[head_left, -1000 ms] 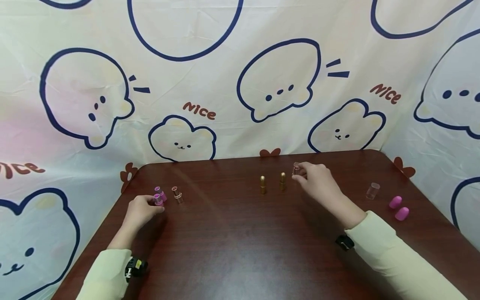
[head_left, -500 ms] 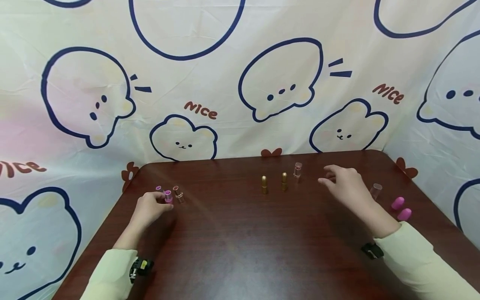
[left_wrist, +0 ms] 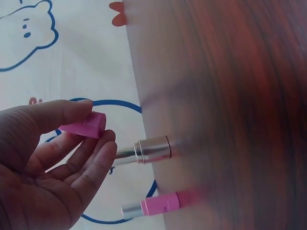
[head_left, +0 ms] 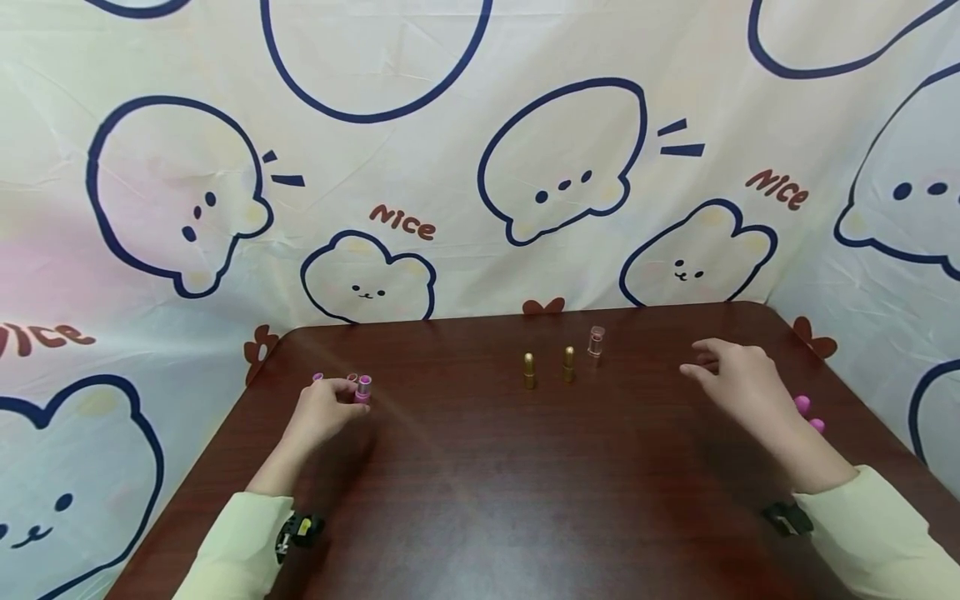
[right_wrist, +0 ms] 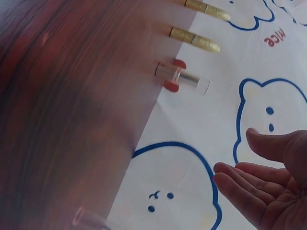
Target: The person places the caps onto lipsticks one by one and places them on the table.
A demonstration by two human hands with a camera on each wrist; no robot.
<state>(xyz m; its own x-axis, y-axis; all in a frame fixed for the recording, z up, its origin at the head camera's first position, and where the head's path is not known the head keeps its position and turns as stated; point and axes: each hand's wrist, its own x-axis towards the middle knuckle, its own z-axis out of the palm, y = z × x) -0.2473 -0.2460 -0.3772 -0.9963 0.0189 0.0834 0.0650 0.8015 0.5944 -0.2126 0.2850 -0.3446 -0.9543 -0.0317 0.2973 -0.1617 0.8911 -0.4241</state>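
Observation:
My left hand (head_left: 321, 410) pinches a pink lipstick tube (head_left: 363, 390) between thumb and fingers, raised above the table in the left wrist view. Beyond it stand an uncapped rose-gold lipstick (left_wrist: 156, 150) and a second pink lipstick (left_wrist: 163, 204), both mostly covered by the hand in the head view. On the right, my right hand (head_left: 742, 382) hovers with nothing in it, thumb and fingers apart. A clear cap (right_wrist: 87, 218) shows at the bottom of the right wrist view; the hand hides it from the head camera.
Two gold lipsticks (head_left: 529, 372) stand upright toward the back, beside a lipstick with a clear cap (head_left: 596, 342). Two pink caps (head_left: 802, 405) peek out behind the right forearm. A patterned cloth (head_left: 450, 167) rises around the brown table's (head_left: 480, 467) edges.
My right hand has let go of the clear-capped lipstick and moved right. My left hand has carried the pink lipstick rightward, past the other pink one and in front of the rose-gold one.

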